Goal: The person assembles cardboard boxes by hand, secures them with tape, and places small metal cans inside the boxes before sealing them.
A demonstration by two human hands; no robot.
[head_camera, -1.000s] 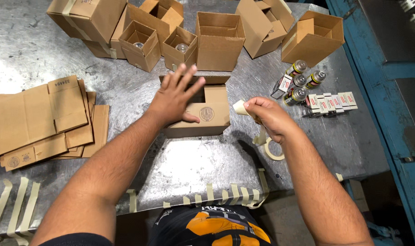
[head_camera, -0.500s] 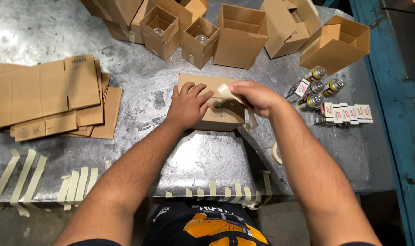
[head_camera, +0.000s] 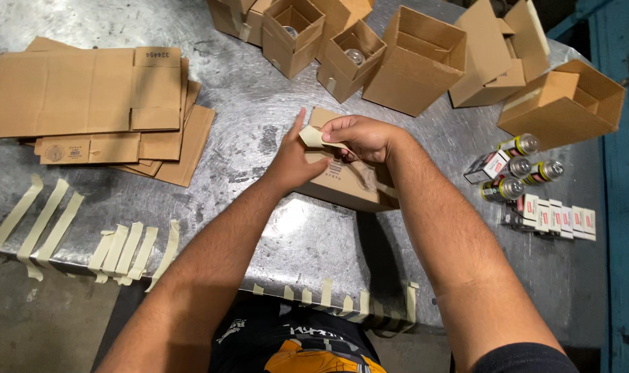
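Pressing tape strip (head_camera: 313, 137) onto small box (head_camera: 342, 183)

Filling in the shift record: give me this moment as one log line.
left hand: steadies small cardboard box | right hand: presses masking tape strip onto box | surface: metal table | nearby: flat cartons

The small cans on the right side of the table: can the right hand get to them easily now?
Probably yes. The small cans lie in the open beside the right forearm, with nothing between. But the right hand holds a tape strip over the cardboard box, so it is busy.
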